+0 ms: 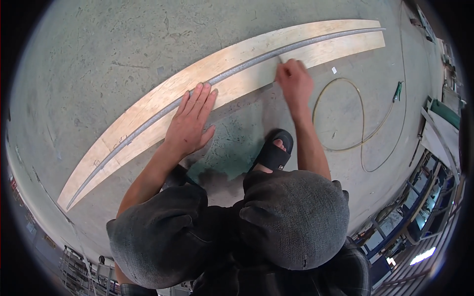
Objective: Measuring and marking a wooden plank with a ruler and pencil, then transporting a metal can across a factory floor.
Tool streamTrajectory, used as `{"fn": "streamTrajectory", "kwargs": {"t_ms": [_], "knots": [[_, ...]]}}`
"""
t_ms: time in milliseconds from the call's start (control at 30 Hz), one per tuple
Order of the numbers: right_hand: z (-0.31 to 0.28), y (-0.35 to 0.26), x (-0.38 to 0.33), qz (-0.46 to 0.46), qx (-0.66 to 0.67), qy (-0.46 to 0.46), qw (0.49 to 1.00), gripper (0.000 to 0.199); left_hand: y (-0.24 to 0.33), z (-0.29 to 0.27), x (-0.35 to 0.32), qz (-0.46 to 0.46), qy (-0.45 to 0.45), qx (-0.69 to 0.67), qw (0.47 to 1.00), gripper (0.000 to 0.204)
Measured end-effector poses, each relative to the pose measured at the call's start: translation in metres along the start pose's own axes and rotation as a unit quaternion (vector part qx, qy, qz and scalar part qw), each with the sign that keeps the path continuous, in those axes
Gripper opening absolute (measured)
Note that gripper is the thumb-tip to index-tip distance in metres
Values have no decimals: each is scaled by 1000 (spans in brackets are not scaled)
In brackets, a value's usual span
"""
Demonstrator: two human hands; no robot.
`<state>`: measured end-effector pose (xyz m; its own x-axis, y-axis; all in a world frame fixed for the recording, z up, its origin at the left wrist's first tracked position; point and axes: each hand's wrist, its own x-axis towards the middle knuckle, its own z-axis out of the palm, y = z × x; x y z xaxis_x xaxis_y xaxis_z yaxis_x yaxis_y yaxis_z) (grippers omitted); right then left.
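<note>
A long plywood board (237, 91) lies on the floor in front of me. Along its length rests a grey curved metal bar (257, 60). My left hand (193, 116) is flat with its fingers stretched out, the fingertips reaching the bar and the palm over the board's near side. Further right, my right hand (295, 81) is closed in a pinch just over the near edge of the board. A thin dark tip shows between its fingers and points at the bar. Motion blur hides what kind of thing it is.
A yellowish hose (362, 113) loops on the concrete floor (123, 54) to the right, with a green-handled nozzle (398, 92) by it. A small white scrap (334, 70) lies near the board. Racks with metal parts (414, 202) stand at the right. My sandalled foot (276, 150) is close behind the board.
</note>
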<state>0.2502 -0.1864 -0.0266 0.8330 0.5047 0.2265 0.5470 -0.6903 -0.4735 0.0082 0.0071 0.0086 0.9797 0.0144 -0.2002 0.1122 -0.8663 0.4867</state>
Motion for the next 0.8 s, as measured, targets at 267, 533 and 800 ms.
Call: {"fn": "streamTrajectory", "kwargs": {"t_ms": [267,533,800], "knots": [[-6,20,12,-21,9,1,1000,17,2,-1,0,-3,-6,7,1000,89],[-5,21,15,-92,-7,-24,995,17,4,-2,2,-5,-6,0,1000,89],[-9,24,26,-24,6,-16,1000,16,3,-2,1,-4,0,-2,1000,89]]}}
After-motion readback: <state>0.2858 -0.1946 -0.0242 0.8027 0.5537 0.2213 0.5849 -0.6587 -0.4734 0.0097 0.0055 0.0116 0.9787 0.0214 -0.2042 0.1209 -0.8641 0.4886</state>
